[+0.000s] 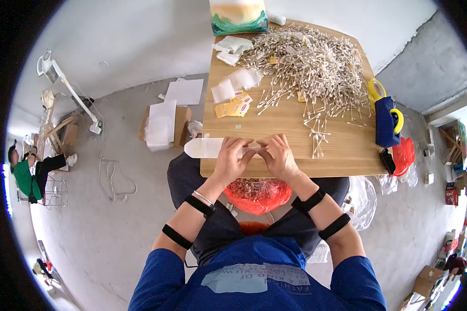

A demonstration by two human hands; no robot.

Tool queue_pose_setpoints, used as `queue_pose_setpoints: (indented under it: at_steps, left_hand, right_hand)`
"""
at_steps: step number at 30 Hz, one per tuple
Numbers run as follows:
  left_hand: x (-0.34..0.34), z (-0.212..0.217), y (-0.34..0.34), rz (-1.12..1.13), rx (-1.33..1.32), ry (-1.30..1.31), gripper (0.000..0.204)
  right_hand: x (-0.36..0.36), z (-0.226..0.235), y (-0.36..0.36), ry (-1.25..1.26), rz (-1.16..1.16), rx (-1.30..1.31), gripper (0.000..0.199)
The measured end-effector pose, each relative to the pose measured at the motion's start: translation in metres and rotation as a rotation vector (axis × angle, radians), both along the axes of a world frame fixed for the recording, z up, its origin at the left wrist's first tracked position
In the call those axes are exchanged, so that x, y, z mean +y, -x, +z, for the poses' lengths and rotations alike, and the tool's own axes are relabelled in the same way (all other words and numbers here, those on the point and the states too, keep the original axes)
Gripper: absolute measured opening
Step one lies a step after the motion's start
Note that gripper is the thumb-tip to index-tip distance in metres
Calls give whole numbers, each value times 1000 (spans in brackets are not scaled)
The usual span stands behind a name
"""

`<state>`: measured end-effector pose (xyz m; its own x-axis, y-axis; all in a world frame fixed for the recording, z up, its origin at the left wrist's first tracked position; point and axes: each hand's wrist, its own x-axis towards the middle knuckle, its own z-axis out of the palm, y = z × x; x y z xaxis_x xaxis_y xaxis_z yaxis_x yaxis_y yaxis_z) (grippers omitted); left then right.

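At the near edge of the wooden table, my left hand (232,158) is closed on a long, whitish translucent plastic sleeve (205,147), whose rounded end sticks out to the left. Just beside it my right hand (277,157) pinches the other end, the fingertips of both hands almost meeting. What lies between those fingertips is too small to make out. Beyond the hands a big heap of cotton swabs (321,65) spreads over the table's far right, with a few loose ones trailing toward me. Yellow printed cards (234,105) lie near stacked translucent bags (244,79).
A blue tape dispenser (386,122) with yellow tape stands at the table's right edge, beside a red plastic bag (403,156). Below the table edge, between my knees, sits a red bag of swabs (258,196). A cardboard box (181,126) is on the floor at left.
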<state>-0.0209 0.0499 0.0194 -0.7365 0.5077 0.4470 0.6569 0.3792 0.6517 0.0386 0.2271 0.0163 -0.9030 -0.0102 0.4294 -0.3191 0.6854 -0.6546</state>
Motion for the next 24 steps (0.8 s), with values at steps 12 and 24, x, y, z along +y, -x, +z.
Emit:
queue_pose_setpoints:
  at_steps: [12,24]
  left_hand:
    - [1,-32,4,-61,-472,-236,14]
    - [1,-48,7,-110,-492,-289,29]
  right_hand:
    - [-1,-13,10,177,21,-43,12]
    - [-1,-18,13,158,54,0,11]
